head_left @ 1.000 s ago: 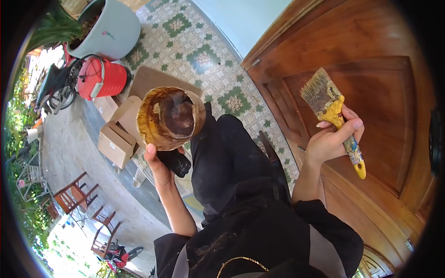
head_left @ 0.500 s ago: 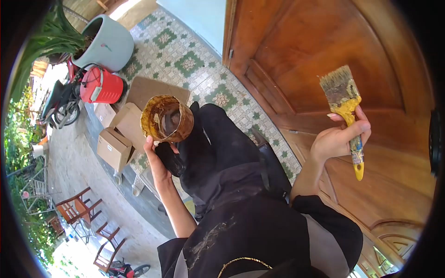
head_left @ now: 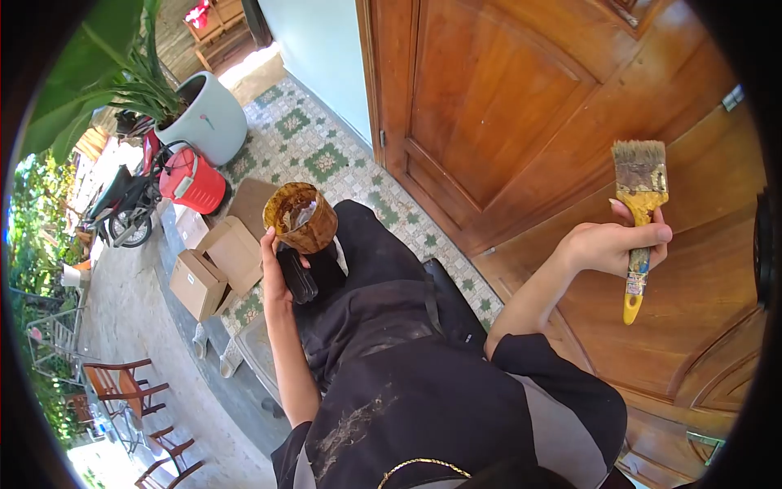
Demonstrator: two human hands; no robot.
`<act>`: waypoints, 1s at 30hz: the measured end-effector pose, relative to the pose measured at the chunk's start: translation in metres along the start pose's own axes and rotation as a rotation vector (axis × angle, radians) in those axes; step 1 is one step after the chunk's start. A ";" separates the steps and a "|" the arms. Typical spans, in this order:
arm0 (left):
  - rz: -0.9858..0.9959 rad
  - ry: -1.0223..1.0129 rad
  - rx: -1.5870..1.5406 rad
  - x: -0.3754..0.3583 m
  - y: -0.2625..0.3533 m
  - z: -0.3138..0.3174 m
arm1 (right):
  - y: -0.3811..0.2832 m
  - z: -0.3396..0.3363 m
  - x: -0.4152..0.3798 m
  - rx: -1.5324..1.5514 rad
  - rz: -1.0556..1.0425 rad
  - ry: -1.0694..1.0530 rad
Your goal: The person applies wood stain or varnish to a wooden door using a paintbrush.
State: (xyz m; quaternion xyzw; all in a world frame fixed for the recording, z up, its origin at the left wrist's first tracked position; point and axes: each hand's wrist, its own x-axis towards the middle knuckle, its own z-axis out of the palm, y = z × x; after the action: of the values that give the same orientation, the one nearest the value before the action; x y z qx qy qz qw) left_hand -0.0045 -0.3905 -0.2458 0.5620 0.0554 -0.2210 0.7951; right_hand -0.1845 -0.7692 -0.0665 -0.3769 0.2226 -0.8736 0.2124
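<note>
My left hand [head_left: 275,265] grips a round tub [head_left: 314,231] from its near side; brown and yellow stains coat it inside and out. The tub tilts so that its open mouth shows. Against that hand and beneath the tub is a dark, ridged black object [head_left: 298,277]. My right hand [head_left: 623,244] is closed around the handle of a paintbrush [head_left: 643,191], its bristles pointing up. Yellow smears cover the brush's ferrule and handle. Behind it stands a brown wooden door [head_left: 521,98] with recessed panels.
Cardboard boxes [head_left: 198,281] lie on the left. Farther off are a red bucket [head_left: 195,183], a pale planter [head_left: 212,122], a motorbike [head_left: 122,204] and wooden chairs [head_left: 122,383]. Patterned tiles [head_left: 326,159] run along the door.
My view has shifted, showing more of the door. The paintbrush has moved right and turned more upright. The tub sits slightly lower in view; both hands keep their hold.
</note>
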 end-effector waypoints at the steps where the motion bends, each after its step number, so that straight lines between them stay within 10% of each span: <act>1: 0.006 0.001 0.026 -0.001 -0.002 0.002 | 0.002 0.000 0.004 -0.010 -0.039 -0.011; 17: 0.055 -0.182 0.109 0.021 -0.019 0.045 | 0.060 -0.042 0.028 -0.259 -0.684 -0.527; 25: -0.032 -0.235 0.187 0.056 -0.024 0.061 | 0.026 0.029 0.103 -0.003 -0.609 -0.409; 30: -0.123 -0.241 0.212 0.073 -0.045 0.053 | 0.091 -0.055 0.010 -0.116 -0.379 -0.790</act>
State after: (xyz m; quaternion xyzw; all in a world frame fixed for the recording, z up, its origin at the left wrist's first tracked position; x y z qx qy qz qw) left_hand 0.0342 -0.4726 -0.2900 0.6077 -0.0296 -0.3396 0.7173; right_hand -0.2139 -0.8361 -0.1448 -0.7276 0.1001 -0.6719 0.0958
